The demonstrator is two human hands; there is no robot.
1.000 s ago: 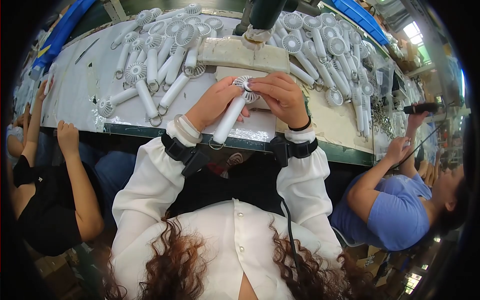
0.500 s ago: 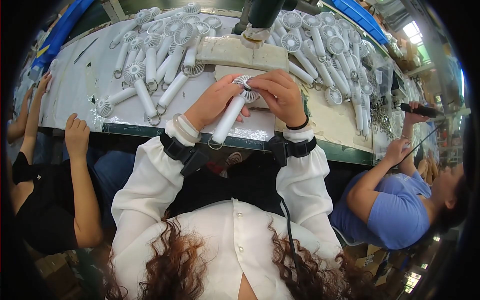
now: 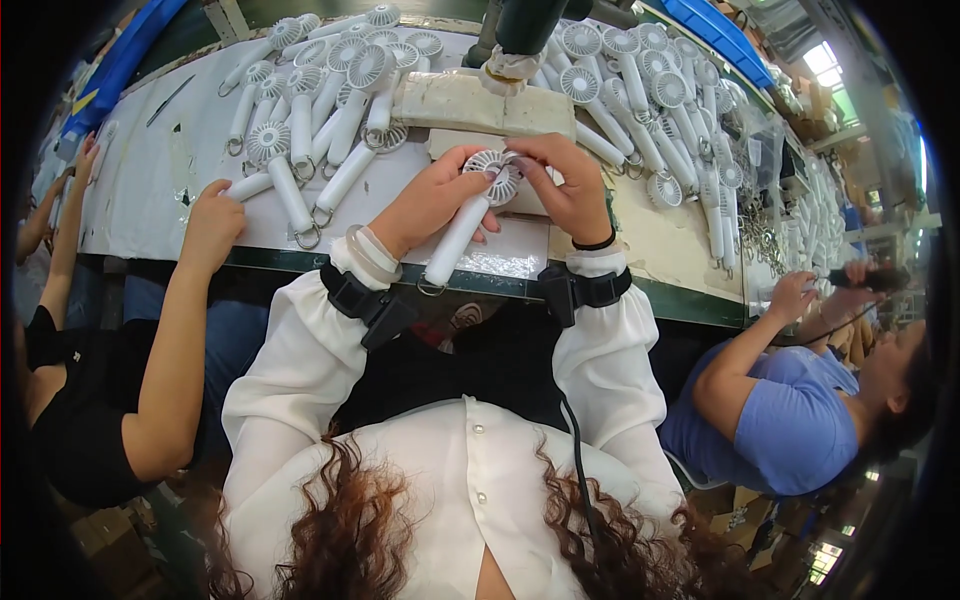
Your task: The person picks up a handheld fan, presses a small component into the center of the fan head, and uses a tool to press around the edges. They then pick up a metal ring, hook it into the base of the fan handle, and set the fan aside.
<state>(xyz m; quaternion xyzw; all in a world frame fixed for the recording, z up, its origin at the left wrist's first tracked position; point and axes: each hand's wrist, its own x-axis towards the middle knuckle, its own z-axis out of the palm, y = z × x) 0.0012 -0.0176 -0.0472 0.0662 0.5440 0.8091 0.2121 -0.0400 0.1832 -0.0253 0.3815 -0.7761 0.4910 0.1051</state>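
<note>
A white handheld fan (image 3: 459,240) slants between my hands, its round slatted head (image 3: 492,176) up and a metal ring at the handle's lower end. My left hand (image 3: 432,203) is closed round its neck, thumb on the head's face. At the head's upper right edge, my right hand (image 3: 566,190) has thumb and forefinger pinched; whether a small piece sits between them is hidden. Beneath the fan lies a pale flat sheet (image 3: 515,245) on the table. Beyond my hands stands a cream padded block (image 3: 480,103).
White fans lie heaped at left (image 3: 345,130) and right (image 3: 650,115). A dark machine column (image 3: 530,25) rises behind the block. At left, a co-worker's hand (image 3: 213,225) grips a fan handle; at right, a person in blue (image 3: 790,400) holds a dark tool (image 3: 870,280).
The fan's head has turned more toward me, and my right fingers have moved from its middle to its edge. The left co-worker's hand has reached onto a fan; the right person's tool has dropped lower.
</note>
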